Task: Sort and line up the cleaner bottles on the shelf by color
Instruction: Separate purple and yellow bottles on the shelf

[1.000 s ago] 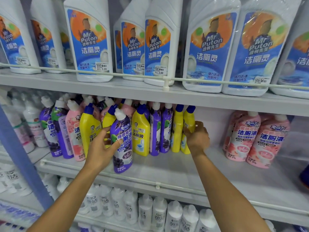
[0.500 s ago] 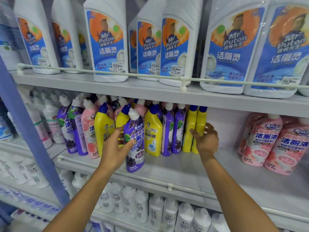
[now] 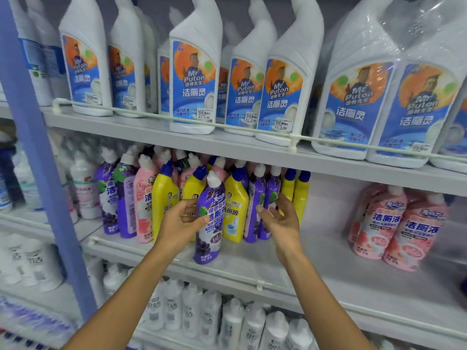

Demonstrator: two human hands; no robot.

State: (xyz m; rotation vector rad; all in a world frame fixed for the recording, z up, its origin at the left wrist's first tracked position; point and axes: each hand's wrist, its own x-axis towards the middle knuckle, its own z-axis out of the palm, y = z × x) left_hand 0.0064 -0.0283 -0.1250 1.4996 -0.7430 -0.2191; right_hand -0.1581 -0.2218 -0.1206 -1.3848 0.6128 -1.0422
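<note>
On the middle shelf (image 3: pixel 316 269) stands a mixed cluster of purple, pink and yellow cleaner bottles. My left hand (image 3: pixel 178 223) grips a purple bottle with a white cap (image 3: pixel 211 218) at the front of the cluster, near the shelf's front rail. My right hand (image 3: pixel 279 218) hovers open, palm toward the left, in front of two purple bottles (image 3: pixel 262 205) and just left of two yellow bottles with blue caps (image 3: pixel 299 195); it holds nothing. A yellow bottle (image 3: pixel 236 213) stands between my hands. Two pink bottles (image 3: pixel 396 223) stand apart at the right.
Large white bottles with blue labels (image 3: pixel 193 84) fill the upper shelf behind a thin white rail (image 3: pixel 293 142). Small white bottles (image 3: pixel 209 317) crowd the lower shelf. A blue upright post (image 3: pixel 43 160) rises at the left. Bare shelf lies between the yellow pair and the pink bottles.
My right hand has let go of the yellow bottles and drawn back left, open, in front of the purple pair. My left hand still grips the purple bottle. The camera moved closer and shifted left.
</note>
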